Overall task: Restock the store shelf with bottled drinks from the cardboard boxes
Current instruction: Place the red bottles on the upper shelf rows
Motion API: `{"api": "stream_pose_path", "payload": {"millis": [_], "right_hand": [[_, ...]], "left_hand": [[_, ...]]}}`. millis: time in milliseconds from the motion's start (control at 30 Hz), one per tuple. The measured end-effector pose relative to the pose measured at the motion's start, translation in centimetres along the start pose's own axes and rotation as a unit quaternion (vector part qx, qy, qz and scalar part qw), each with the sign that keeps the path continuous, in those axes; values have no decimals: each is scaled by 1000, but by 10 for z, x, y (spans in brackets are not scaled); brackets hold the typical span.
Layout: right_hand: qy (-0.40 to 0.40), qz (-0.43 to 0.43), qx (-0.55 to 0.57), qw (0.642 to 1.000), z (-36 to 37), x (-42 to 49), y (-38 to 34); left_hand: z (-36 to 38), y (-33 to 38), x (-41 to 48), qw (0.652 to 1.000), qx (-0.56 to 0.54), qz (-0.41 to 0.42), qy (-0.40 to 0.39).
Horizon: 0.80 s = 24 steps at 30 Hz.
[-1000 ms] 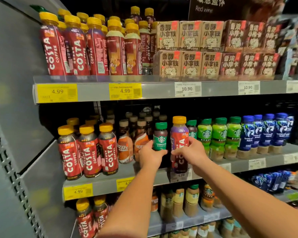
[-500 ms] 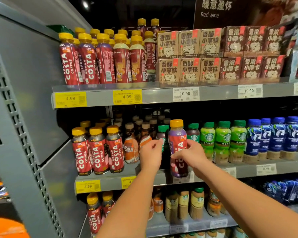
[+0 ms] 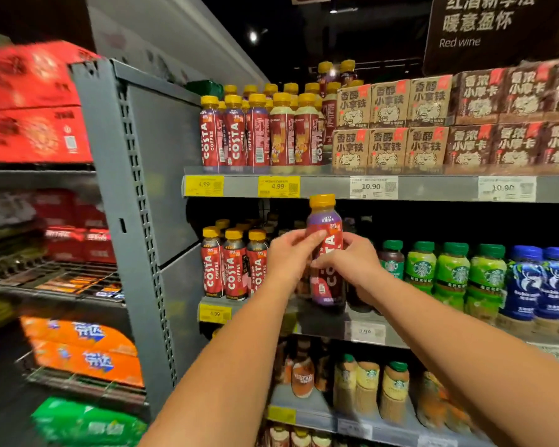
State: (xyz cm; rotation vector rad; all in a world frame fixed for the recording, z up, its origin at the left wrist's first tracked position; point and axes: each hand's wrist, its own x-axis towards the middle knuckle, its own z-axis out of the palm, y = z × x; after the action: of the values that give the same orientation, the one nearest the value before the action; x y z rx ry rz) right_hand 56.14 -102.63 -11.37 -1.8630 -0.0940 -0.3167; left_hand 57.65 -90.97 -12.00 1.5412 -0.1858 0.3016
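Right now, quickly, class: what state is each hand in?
Left hand: closed, holding the Costa bottle.
Right hand: closed, holding the same Costa bottle.

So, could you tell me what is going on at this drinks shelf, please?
A person is stocking the shelf. Both hands grip one yellow-capped, purple-labelled Costa bottle, the left hand on its left side and the right hand on its right. The bottle is upright at the front of the middle shelf, between the red Costa bottles and the green-capped Starbucks bottles. Whether its base rests on the shelf is hard to tell.
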Motion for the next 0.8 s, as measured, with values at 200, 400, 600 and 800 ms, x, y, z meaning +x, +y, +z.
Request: {"api": "stream_pose_path", "payload": {"millis": [200,400,600,800], "right_hand": [[-51,-44,9,998,14,16,-52],[-163,-86,23,983,28,31,-111],[-200,-118,25,972,49,61,-142],[-168,-161,39,972,79,107,-158]], "left_hand": [[-29,54,2,997,31,41,51],[-64,99,18,991,49,67,104],[-94,121,49,984,71,93,135],[-115,133,97,984,66,114,118]]}}
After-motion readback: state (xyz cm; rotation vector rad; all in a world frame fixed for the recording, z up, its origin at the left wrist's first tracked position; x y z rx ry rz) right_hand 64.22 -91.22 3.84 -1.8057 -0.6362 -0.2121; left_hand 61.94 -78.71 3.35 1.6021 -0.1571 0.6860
